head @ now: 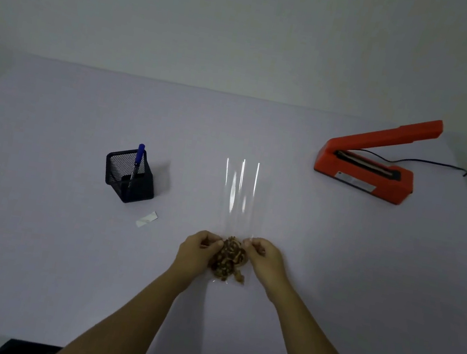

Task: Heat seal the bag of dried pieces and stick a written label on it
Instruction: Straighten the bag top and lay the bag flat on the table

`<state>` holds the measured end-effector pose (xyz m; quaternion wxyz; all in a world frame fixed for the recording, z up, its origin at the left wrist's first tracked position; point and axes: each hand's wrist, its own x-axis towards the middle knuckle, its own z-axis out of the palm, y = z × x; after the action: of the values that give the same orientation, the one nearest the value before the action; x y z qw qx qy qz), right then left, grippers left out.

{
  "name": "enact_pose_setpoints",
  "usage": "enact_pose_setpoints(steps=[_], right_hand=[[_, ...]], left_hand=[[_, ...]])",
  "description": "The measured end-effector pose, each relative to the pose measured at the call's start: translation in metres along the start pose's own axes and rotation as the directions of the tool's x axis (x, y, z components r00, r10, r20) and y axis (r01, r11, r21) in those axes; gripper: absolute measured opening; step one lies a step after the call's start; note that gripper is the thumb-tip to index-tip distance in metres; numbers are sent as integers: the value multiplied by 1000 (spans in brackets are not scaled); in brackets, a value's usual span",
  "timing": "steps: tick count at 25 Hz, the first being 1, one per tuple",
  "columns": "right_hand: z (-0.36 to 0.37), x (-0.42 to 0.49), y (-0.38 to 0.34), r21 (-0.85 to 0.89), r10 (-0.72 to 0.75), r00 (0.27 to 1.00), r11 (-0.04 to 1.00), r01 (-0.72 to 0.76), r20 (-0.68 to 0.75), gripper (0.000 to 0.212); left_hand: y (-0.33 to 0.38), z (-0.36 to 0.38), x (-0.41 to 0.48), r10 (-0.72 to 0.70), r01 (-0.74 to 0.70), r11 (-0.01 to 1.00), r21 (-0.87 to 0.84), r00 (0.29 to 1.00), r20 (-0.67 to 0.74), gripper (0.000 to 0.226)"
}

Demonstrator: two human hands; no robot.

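A long clear plastic bag (pixel 238 190) lies on the white table (pixel 33 237), its open end pointing away from me. Brown dried pieces (pixel 228 260) are bunched at its near end. My left hand (pixel 199 251) pinches the bag's left side beside the pieces. On the other side, my right hand (pixel 263 258) pinches the bag's right edge. An orange heat sealer (pixel 371 165) stands at the far right with its arm raised. A small white label strip (pixel 146 219) lies flat to the left of my hands. A blue pen (pixel 137 161) stands in a black mesh holder (pixel 130 175).
The sealer's black cord (pixel 430 162) runs to the table's right edge. The pen holder sits left of centre, just beyond the label strip. A pale wall rises behind the table's far edge.
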<state>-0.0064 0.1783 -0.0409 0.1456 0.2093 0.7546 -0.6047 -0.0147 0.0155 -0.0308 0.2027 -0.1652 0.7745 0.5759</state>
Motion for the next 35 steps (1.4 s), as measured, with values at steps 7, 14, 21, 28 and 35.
enact_pose_setpoints(steps=[7,14,21,28,35], right_hand=[[-9,-38,-26,143,-182,983,973,181,-4,9],[-22,-80,-77,231,-360,932,911,343,38,20],[-29,-101,-108,185,-339,940,927,327,41,27],[-31,-109,-110,160,-407,913,902,401,4,4],[-30,-113,-107,172,-420,907,892,418,-27,6]], left_hand=[[29,-24,-29,185,-165,977,-138,972,144,11],[73,-50,-60,371,-338,917,-212,918,141,7],[101,-47,-89,379,-340,906,-252,917,125,22],[109,-48,-92,459,-436,885,-164,877,141,6],[109,-57,-91,511,-486,855,-182,851,124,12]])
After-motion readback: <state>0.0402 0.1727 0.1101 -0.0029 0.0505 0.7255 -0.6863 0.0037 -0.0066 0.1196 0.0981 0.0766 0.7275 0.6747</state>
